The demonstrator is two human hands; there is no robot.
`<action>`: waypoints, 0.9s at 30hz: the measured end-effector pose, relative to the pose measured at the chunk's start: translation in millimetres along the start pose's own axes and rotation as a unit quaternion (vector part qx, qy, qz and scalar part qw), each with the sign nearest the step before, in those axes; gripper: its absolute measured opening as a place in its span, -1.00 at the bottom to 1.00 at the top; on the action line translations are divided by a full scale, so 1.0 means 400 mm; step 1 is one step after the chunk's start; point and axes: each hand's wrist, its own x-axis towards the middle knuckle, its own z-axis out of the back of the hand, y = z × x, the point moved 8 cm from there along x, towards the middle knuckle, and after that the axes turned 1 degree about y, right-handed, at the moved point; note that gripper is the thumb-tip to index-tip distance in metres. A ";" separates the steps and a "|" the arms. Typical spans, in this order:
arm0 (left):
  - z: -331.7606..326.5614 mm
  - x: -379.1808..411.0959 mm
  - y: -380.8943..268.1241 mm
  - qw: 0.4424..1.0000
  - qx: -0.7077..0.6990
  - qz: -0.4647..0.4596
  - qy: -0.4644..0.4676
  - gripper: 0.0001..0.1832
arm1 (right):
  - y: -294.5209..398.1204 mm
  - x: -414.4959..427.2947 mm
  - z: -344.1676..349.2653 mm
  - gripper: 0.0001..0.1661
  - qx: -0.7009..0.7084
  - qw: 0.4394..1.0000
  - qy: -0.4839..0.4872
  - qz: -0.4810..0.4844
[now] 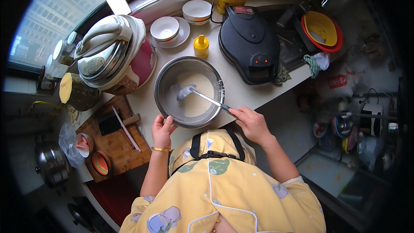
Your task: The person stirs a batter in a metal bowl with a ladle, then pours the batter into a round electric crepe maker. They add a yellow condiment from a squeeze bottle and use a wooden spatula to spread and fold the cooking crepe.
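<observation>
A steel mixing bowl [158,103] stands near the counter's front edge, with pale batter [199,85] pooled in its bottom. My left hand [162,131] grips the bowl's near-left rim, thumb on top. In my right hand [252,124] is the dark handle of a metal ladle [208,98], which reaches over the bowl's right rim. Its batter-coated head hangs within the bowl, over the left part of the batter; whether it touches the batter is hard to tell. Just behind the bowl stands a small yellow-capped bottle [201,47].
Right of the bowl sits a closed black electric griddle [250,45] with two red lights lit. An electric pressure cooker [129,61] is at left, above a wooden cutting board [119,158] bearing a cleaver [126,129]. White bowls [164,28] stand behind; the sink [291,51] lies at right.
</observation>
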 end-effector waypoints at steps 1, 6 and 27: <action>0.000 0.001 -0.002 1.000 -0.001 -0.002 0.000 -0.93 | 0.003 -0.013 0.016 -0.52 0.004 1.000 0.002 0.005; 0.005 0.009 -0.001 1.000 0.012 -0.003 0.004 -0.88 | -0.004 -0.052 0.036 -0.51 0.024 1.000 -0.010 -0.012; -0.012 -0.015 0.003 0.997 0.052 -0.052 -0.037 -0.87 | -0.088 -0.010 0.038 -0.57 0.023 0.995 0.044 0.090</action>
